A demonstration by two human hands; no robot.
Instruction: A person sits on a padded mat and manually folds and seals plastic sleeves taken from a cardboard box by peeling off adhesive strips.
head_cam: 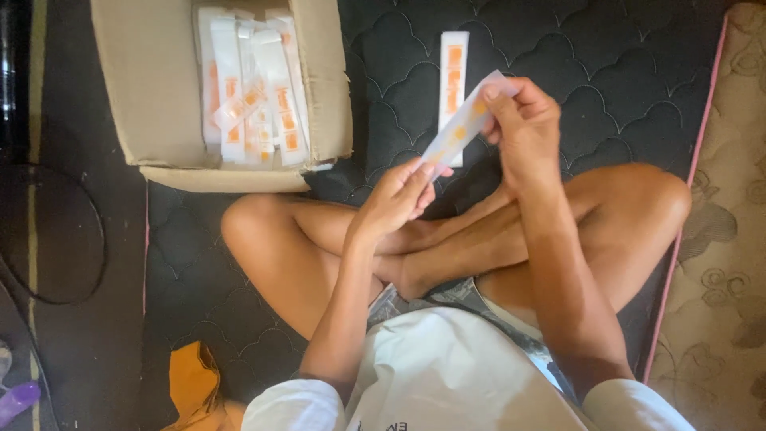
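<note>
White-and-orange paper strip (pixel 465 120) slants from seven to one o'clock between both hands, left hand (pixel 396 197) pinching its lower end and right hand (pixel 523 128) pinching its upper end, with a matching strip (pixel 453 64) lying on the dark quilted mat (pixel 606 80) just behind and the cardboard box (pixel 159 88) of more strips at ten o'clock.

I see one long flat white packet (pixel 463 122) with orange print, held up above the crossed legs, tilted on a diagonal: upper end toward the right, lower end toward the left. It looks thin, slightly bowed (flat carton or sleeve, I can't tell which). Landmark is the open cardboard box (pixel 159 88): held packet sits to the right of it, well apart. A second matching packet (pixel 453 72) lies flat and upright on the dark quilted mat, also right of the box, partly behind the held one.
</note>
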